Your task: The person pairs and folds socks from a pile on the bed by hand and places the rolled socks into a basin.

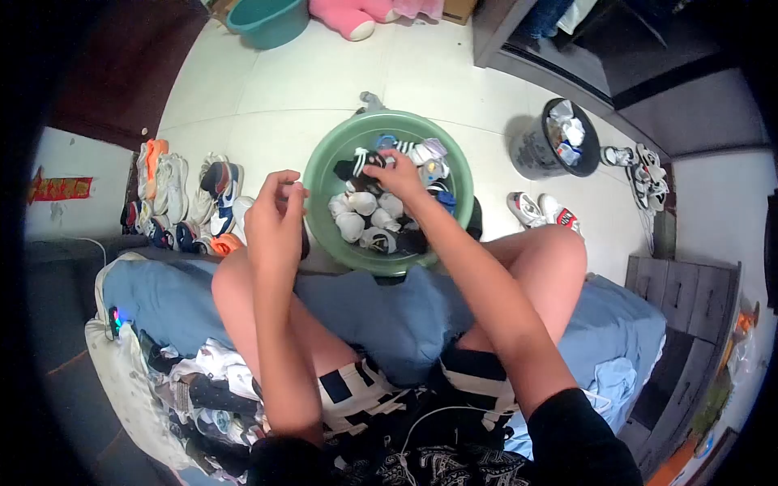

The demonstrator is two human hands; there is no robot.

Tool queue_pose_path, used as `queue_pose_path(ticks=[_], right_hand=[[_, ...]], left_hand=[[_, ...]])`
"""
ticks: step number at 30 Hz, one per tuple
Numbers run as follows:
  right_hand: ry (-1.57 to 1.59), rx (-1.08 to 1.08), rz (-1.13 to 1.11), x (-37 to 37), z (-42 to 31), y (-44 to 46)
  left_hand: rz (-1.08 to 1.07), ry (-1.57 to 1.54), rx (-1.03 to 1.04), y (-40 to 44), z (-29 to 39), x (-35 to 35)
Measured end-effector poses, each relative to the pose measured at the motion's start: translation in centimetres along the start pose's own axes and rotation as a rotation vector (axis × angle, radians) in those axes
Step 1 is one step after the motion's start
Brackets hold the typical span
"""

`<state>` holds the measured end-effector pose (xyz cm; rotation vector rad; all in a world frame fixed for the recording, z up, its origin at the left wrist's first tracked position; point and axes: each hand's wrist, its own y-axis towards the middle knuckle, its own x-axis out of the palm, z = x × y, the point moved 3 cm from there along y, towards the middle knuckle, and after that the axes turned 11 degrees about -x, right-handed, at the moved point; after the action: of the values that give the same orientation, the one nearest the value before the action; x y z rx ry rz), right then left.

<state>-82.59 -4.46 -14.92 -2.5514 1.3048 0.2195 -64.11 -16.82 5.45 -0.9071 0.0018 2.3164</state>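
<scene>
Two hands, one basin. Green basin (318, 212) on the floor (267, 89), between the knees. Socks inside, full count unclear; at least four white bundles (350, 227) in the lower half.

Right hand (399, 175): inside the basin, thumb and fingers narrowed on one dark striped sock (374, 160), upper left of the heap. Left hand (274, 215): raised just beside the rim, fingers curled, thumb near fingertips; cannot tell if it holds anything.

Around: one black bin (531, 151), one teal tub (271, 24), two shoes (559, 212) near the right knee.
</scene>
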Motion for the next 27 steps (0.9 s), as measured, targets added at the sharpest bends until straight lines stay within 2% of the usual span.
queue_pose_path(ticks=[1, 4, 7, 9, 11, 12, 14, 16, 17, 18, 19, 20, 21, 22, 23, 24, 25, 27], right_hand=[[-0.049, 0.010, -0.039, 1.2, 0.7, 0.0], [-0.123, -0.108, -0.065, 6.2, 6.8, 2.1], [-0.079, 0.009, -0.031, 9.9, 10.5, 2.6], [-0.054, 0.107, 0.026, 11.5, 12.1, 2.6], [-0.152, 0.143, 0.048, 12.8, 12.9, 3.4], [-0.150, 0.153, 0.035, 13.4, 13.2, 3.9], [-0.357, 0.039, 0.074, 14.5, 13.6, 4.8], [-0.475, -0.032, -0.001, 15.5, 15.2, 6.2], [-0.353, -0.109, -0.054, 16.1, 17.4, 7.0], [-0.413, -0.015, -0.103, 16.3, 17.4, 7.6], [-0.445, -0.062, -0.162, 15.5, 15.2, 7.2], [-0.251, -0.057, -0.280, 15.3, 15.7, 7.8], [-0.478, -0.120, -0.260, 15.6, 18.6, 8.8], [-0.522, -0.180, -0.297, 15.5, 17.9, 8.8], [-0.483, -0.125, -0.279, 15.5, 20.7, 9.8], [-0.459, -0.254, -0.221, 15.6, 21.4, 9.8], [-0.347, -0.139, -0.237, 15.3, 19.9, 8.9], [-0.537, -0.129, -0.286, 14.5, 17.3, 8.1]], left_hand=[[0.011, 0.012, -0.007, 0.2, -0.2, -0.4], [0.009, -0.295, -0.071, 0.0, 0.0, -1.1], [0.064, -0.317, -0.132, 0.0, -0.9, -0.3], [0.028, -0.247, -0.058, 0.2, -1.9, 0.5], [-0.069, -0.226, -0.218, -0.3, -0.4, 0.2], [-0.066, -0.221, -0.233, -0.2, 0.3, -0.1], [-0.130, 0.007, -0.270, -0.1, 1.1, -0.2], [-0.178, 0.124, -0.130, 0.4, 1.2, -0.5], [-0.181, 0.075, -0.078, 0.4, 0.4, -0.2], [-0.175, 0.034, -0.038, 0.4, -0.5, 0.2], [-0.208, 0.030, -0.088, 0.6, -0.1, 0.2], [-0.136, 0.005, -0.036, 0.3, -1.3, 1.0], [-0.132, -0.053, -0.020, 0.3, -1.7, 1.3], [-0.096, -0.036, 0.004, 0.0, -1.7, 1.5], [-0.060, -0.030, -0.018, 0.0, -1.6, 1.0], [-0.118, -0.052, -0.051, -0.2, -1.3, 0.6], [-0.184, -0.078, -0.077, -0.3, -1.4, 0.6], [-0.118, -0.068, -0.057, -0.7, -1.7, 0.0]])
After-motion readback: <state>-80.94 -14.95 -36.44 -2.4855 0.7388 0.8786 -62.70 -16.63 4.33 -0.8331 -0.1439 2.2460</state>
